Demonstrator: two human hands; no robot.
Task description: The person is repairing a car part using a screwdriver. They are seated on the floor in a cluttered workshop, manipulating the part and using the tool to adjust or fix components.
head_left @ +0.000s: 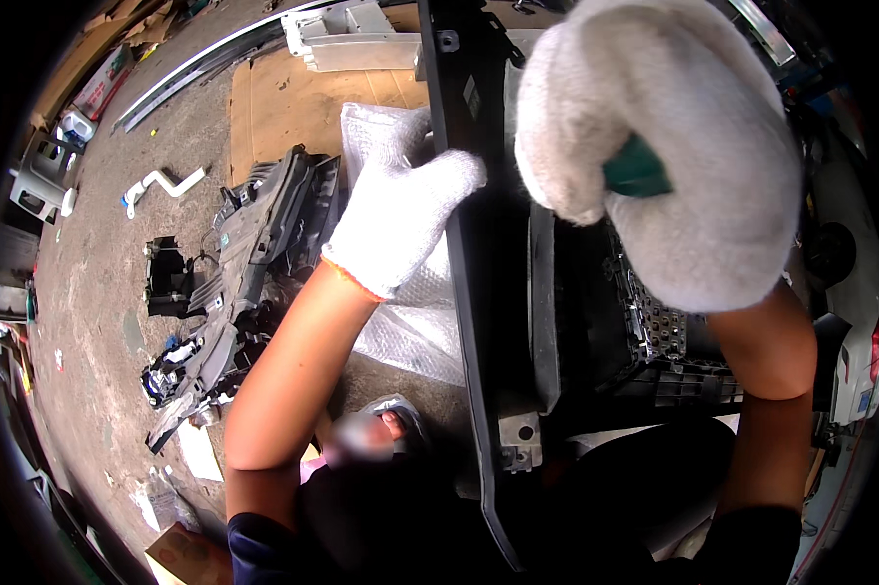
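A large black plastic car part [456, 210] with a long straight edge stands in front of me. My left hand [395, 210], in a white knit glove with an orange cuff, grips that edge. Its thumb lies over the rim, while the fingers are partly hidden on the outer side. Above the part and very close to the view is my right hand [664, 146], also gloved in white. The fingers curl round a dark green object [637, 170]. Only a small piece of it shows, so its kind is unclear. A perforated metal piece [659, 317] sits inside the black part.
Left of me, a long grey and black car part [254, 244] lies on the concrete floor. Bubble wrap [410, 336] and flat cardboard [283, 102] are beside my left arm. A white plastic part [361, 44], a bent white pipe [161, 185] and a stool [44, 175] are farther off.
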